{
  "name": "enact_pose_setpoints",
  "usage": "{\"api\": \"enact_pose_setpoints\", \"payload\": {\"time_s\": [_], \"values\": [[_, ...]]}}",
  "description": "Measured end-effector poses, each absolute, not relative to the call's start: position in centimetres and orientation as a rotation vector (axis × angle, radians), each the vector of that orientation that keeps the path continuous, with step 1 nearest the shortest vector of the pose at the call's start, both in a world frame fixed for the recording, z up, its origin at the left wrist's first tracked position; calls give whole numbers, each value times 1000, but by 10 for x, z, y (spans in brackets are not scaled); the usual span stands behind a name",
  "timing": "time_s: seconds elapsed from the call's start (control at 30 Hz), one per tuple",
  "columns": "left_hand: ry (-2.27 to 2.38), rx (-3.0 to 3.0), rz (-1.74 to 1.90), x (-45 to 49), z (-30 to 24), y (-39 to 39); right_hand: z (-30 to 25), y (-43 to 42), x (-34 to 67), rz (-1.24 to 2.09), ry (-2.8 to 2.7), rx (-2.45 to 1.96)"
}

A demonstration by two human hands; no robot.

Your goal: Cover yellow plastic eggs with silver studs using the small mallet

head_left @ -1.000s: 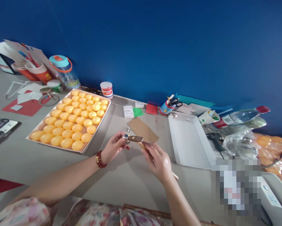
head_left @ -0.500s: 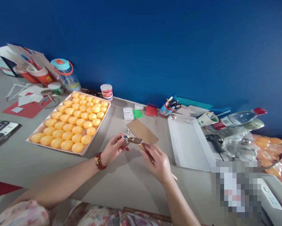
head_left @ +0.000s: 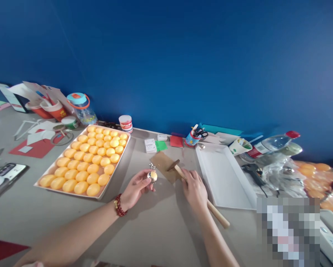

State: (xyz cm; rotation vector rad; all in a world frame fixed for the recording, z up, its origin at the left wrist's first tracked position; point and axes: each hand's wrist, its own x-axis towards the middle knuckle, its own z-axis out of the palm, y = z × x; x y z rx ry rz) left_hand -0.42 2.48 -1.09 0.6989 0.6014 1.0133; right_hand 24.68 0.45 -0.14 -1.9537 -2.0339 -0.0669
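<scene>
Between the thumb and fingers of my left hand [head_left: 135, 189] is a small round piece [head_left: 153, 176], shiny silver round the sides with a pale yellow face. My right hand [head_left: 194, 188] is closed round a wooden-handled tool [head_left: 218, 215]. The tool has a dark head set crosswise, like a small hammer, and its head is over a brown card [head_left: 164, 166]. Just beyond my left fingers lies a little cluster of shiny silver bits [head_left: 152, 166]. To the left, a shallow box [head_left: 99, 196] holds rows of orange-yellow balls, with a gap near its right side.
A white tray [head_left: 224, 178] lies right of my right hand. Behind are small white boxes [head_left: 150, 145], green paper [head_left: 161, 145], red paper [head_left: 176, 141] and a pen cup [head_left: 192, 138]. A bottle [head_left: 274, 144], glue gun [head_left: 253, 174] and bagged orange balls [head_left: 307, 170] crowd the right.
My right hand has moved the tool away from the round piece, to the right. The piece has turned in my left hand, showing its yellow face. The camera view has tilted up.
</scene>
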Motion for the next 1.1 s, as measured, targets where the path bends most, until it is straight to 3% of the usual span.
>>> {"api": "enact_pose_setpoints", "payload": {"time_s": [0.2, 0.5, 1.1], "values": [[645, 803, 1003, -5, -12, 23, 6, 6, 242, -36, -1995, -1750], [472, 1028, 888, -5, -7, 18, 17, -12, 187, 583, -1939, -1136], [348, 750, 733, -2, -9, 13, 2, -13, 183, 522, -1845, -1013]]}}
